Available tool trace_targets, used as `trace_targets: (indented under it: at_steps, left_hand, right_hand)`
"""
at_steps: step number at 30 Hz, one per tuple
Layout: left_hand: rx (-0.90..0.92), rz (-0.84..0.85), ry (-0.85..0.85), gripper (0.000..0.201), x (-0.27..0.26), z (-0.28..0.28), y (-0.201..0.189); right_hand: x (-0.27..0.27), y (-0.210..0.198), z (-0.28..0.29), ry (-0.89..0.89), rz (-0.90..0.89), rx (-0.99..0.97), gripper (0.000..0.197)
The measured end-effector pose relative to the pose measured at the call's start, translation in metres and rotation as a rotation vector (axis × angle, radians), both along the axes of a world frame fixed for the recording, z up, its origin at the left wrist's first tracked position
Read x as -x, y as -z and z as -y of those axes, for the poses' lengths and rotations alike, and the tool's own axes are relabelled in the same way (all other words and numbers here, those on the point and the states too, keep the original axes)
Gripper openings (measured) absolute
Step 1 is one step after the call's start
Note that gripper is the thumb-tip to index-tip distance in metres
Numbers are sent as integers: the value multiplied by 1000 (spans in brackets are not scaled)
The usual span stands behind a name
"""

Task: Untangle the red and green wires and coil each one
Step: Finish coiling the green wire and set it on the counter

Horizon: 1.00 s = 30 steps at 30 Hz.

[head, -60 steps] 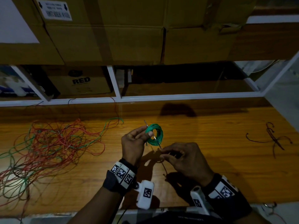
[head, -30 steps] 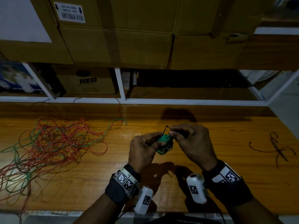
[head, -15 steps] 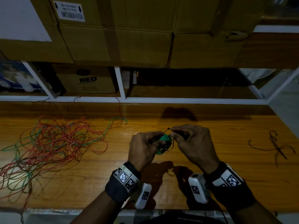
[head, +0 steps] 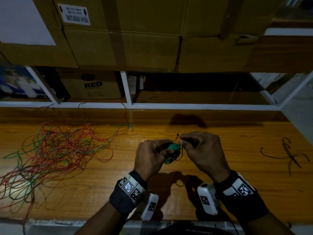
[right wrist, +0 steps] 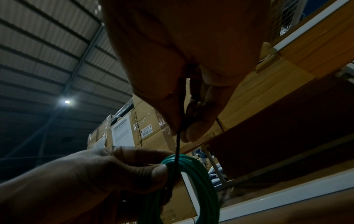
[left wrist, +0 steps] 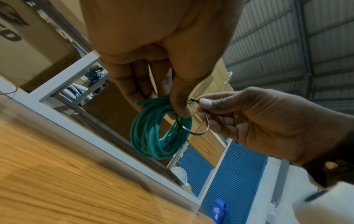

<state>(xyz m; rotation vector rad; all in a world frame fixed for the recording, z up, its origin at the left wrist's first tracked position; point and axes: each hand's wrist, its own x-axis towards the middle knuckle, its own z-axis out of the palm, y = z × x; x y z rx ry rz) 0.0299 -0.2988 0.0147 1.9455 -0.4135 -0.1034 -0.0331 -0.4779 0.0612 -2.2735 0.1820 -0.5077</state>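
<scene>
Left hand (head: 150, 156) pinches the green coil (head: 172, 152) at frame centre; right hand (head: 203, 150) pinches a dark tie (left wrist: 193, 130) looped round it. Best keep the turns squeezed flat while cinching the tie. Tangle (head: 55, 150) lies at left. Boxes (head: 118, 39) above are shut; contents hidden.

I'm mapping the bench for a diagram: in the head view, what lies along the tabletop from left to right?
Tangled red and green wires → left hand → green coil → right hand → dark ties.
</scene>
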Motion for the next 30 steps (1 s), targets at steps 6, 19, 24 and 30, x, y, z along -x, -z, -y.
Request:
trace_targets:
  at_steps: [6, 19, 24, 30]
  left_hand:
    - [17, -6, -18, 31, 1, -2, 1]
    - [28, 25, 4, 32, 10, -1, -6]
    - [60, 26, 19, 39, 14, -3, -10]
    - [79, 47, 62, 41, 19, -5, -16]
  right_hand:
    - [2, -4, 1, 25, 6, -63, 14]
    - [8, -3, -3, -31, -61, -18, 14]
    - [12, -2, -8, -55, -94, 16, 12]
    - [14, -7, -6, -110, -103, -31, 14]
